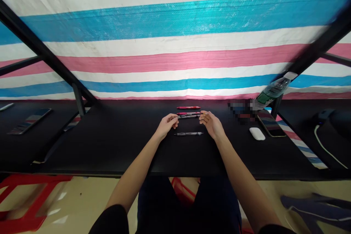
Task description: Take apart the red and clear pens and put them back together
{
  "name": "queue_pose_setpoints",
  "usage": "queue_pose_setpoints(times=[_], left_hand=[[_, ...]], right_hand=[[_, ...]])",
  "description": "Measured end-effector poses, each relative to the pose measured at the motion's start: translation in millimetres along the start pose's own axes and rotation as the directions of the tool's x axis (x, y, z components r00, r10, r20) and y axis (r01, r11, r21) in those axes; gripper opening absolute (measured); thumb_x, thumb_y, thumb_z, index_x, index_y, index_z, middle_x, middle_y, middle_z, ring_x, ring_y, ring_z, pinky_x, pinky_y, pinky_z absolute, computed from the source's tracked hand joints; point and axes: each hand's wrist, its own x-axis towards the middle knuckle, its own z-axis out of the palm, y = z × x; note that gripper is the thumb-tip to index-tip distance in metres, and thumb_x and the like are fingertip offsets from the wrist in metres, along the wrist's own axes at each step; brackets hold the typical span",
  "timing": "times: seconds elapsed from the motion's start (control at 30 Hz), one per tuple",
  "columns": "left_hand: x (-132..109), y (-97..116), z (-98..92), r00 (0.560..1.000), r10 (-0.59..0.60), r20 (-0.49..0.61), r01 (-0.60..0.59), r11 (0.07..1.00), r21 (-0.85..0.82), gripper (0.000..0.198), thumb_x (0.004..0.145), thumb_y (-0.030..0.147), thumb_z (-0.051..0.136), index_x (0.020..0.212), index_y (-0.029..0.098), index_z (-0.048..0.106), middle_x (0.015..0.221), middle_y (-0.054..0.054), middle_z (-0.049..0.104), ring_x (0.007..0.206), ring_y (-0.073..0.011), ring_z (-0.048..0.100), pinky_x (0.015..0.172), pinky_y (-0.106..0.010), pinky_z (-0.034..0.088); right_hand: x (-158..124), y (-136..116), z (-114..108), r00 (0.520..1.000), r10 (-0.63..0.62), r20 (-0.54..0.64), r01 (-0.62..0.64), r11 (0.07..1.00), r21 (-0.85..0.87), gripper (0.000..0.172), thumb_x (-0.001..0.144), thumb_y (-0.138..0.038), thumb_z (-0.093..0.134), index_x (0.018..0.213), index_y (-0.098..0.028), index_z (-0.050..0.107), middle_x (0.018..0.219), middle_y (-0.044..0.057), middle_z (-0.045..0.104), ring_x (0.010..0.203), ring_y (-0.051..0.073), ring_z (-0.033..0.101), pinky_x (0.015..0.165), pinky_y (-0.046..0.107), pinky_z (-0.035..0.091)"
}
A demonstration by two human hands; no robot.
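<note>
Near grey pen (pixel 188 134) lying loose on black table (pixel 109 153), between hands. Left hand (pixel 166 126) curled, fingertips at far grey pen (pixel 188 116), left end; right hand (pixel 211 124) curled at its right end. Pinch unclear. Two red pens (pixel 188 110) just beyond.

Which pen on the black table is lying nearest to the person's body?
The grey pen, lying alone; the other three pens lie close together, farther forward.

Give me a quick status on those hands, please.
Left hand, right hand at grey pen's ends. Two red pens beyond; black pen nearer, untouched.
</note>
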Motion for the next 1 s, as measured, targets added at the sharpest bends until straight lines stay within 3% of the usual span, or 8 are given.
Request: queue_pose_setpoints(times=[1.0], left_hand=[[0.0,-0.3,-1.1,1.0,-0.011,0.016,0.011,1.0,0.025,0.027,0.075,0.036,0.067,0.089,0.017,0.055,0.058,0.005,0.05,0.052,-0.0089,0.048,0.057,-0.025,0.037]], right_hand=[[-1.8,-1.2,0.8,1.0,0.022,0.01,-0.022,0.999,-0.037,0.029,0.082,-0.045,0.064,0.091,-0.018,0.071,0.076,0.005,0.068,0.073,0.017,0.065,0.062,0.027,0.052]])
